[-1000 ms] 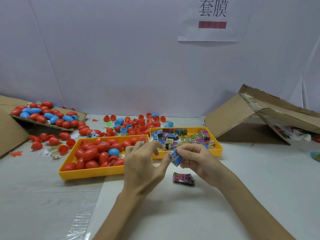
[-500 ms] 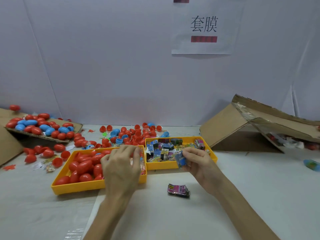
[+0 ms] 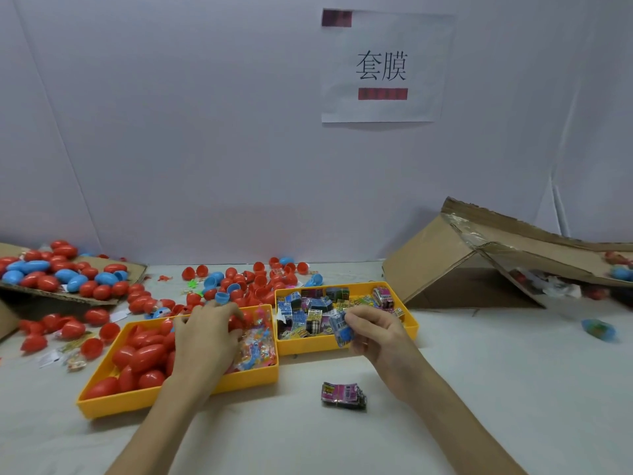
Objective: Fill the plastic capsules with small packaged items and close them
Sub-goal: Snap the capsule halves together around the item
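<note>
Head view, right hand [image 3: 380, 334]: pinches a blue packet [image 3: 340, 329] over the right tray [image 3: 342, 348].
Left hand [image 3: 205, 334]: down among red capsules [image 3: 144, 354] in the left tray [image 3: 178, 402]; grip unclear.
Handling: the packet looks light and crinkly, so pinch its edges.
Writing: the wall sign [image 3: 382, 66] reads 套膜.

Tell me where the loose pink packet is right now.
In the head view, the pink packet lies alone on the table, just in front of the yellow tray of packets, close to the right hand holding a blue packet.
</note>
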The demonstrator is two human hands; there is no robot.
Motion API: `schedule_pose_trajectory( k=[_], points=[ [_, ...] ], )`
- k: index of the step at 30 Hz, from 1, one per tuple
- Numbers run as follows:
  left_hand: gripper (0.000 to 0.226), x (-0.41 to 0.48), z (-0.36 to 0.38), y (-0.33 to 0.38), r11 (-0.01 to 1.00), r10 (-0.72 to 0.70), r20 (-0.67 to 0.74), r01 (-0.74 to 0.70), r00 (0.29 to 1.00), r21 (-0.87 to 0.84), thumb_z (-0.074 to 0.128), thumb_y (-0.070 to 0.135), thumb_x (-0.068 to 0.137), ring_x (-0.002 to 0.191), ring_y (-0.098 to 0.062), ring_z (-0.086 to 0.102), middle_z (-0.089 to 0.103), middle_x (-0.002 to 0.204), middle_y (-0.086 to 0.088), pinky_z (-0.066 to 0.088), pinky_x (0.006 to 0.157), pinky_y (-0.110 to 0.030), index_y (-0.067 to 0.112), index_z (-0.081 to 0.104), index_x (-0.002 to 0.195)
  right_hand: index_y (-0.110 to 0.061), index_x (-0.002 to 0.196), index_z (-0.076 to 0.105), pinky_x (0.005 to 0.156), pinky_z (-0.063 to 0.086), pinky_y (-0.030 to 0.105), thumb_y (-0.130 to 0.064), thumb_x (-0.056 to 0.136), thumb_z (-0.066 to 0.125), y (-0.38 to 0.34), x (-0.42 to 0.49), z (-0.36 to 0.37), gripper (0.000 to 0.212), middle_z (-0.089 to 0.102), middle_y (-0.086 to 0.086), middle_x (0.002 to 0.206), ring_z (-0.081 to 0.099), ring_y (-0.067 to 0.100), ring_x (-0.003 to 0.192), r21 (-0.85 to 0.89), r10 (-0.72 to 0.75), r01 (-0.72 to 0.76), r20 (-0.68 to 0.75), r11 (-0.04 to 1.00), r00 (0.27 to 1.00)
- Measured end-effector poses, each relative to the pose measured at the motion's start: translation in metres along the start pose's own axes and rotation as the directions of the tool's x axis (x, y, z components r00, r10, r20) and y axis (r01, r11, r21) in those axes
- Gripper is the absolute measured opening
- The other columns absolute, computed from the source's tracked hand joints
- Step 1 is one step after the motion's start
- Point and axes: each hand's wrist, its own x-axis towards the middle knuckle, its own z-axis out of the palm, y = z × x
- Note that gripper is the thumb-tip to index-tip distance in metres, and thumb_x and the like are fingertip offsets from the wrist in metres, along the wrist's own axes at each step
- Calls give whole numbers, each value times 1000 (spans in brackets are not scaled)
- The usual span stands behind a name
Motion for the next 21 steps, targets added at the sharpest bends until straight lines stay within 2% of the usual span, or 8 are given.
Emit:
schedule_pose_trajectory(
  k=[3, 5, 7, 10, 13, 16, 18, 21],
  points=[
    [29, -5, -4, 4, 963, 20, -183, -68, 983, -261, 77, 27, 88, 103, -21, 57, 57, 114, -2, 49, 96, -41, 23, 71, 116, -20, 79, 76, 59, 46, 21, -30, 79, 75, 0, 0, 1, 9, 62, 2, 79, 54, 11, 69, -21, 5, -5, -13, 1000, 1000],
    [29, -13, -9, 10, 856, 1, -279, -145, 960, -497, 78, 20, 87, 96, -17, 57, 50, 112, -3, 55, 86, -29, 18, 72, 115, -20, 79, 76, 59, 46, 20, -30, 79, 74, 0, -1, 2, 10, 63, 2, 80, 56, 11, 70, -36, 9, -10, -11, 999, 1000],
    [26, -25, -11, 21, 743, -15, -313, -199, 950, -639, 79, 21, 85, 91, -13, 60, 51, 111, 0, 53, 79, -17, 24, 71, 110, -20, 78, 76, 59, 47, 20, -30, 79, 74, 0, -1, 4, 9, 63, 2, 79, 56, 11, 69, -31, 12, -12, -8, 999, 1000],
    [25, -45, -7, 41, 491, -8, -132, -111, 991, -864, 80, 32, 78, 90, -12, 64, 65, 105, 11, 55, 70, -17, 32, 72, 102, -21, 77, 76, 58, 47, 22, -27, 79, 74, -1, -1, 5, 7, 63, 2, 76, 57, 11, 67, -15, 12, -12, -3, 1000, 1000],
    [28, -60, -3, 55, 254, 23, 31, 25, 999, -967, 79, 40, 66, 94, -4, 65, 70, 98, 20, 55, 69, -15, 42, 77, 94, -22, 79, 76, 61, 49, 25, -25, 75, 76, 0, 0, 5, 5, 61, 3, 76, 57, 14, 65, 29, 16, -15, -28, 999, 999],
    [32, -64, -1, 56, 161, 93, 113, 97, 989, -982, 76, 42, 71, 99, -3, 68, 71, 106, 20, 57, 74, -19, 49, 76, 102, -20, 84, 78, 63, 52, 28, -24, 74, 77, 0, 0, 5, 10, 61, 8, 81, 60, 17, 65, 58, 21, -18, -46, 998, 999],
    [28, -65, -1, 55, 99, 120, 150, 138, 981, -985, 70, 37, 80, 101, -9, 71, 74, 110, 14, 58, 77, -22, 49, 77, 104, -20, 86, 79, 67, 53, 32, -23, 75, 76, -1, 0, 6, 12, 62, 9, 83, 64, 20, 65, 69, 22, -20, -29, 997, 999],
    [29, -67, -2, 55, 64, 104, 164, 158, 981, -985, 66, 32, 85, 106, -13, 71, 74, 114, 12, 58, 78, -22, 44, 76, 109, -18, 86, 80, 78, 48, 41, -24, 74, 74, -1, -1, 7, 14, 67, 9, 88, 68, 23, 70, 43, 25, -25, -14, 999, 1000]
  ],
)
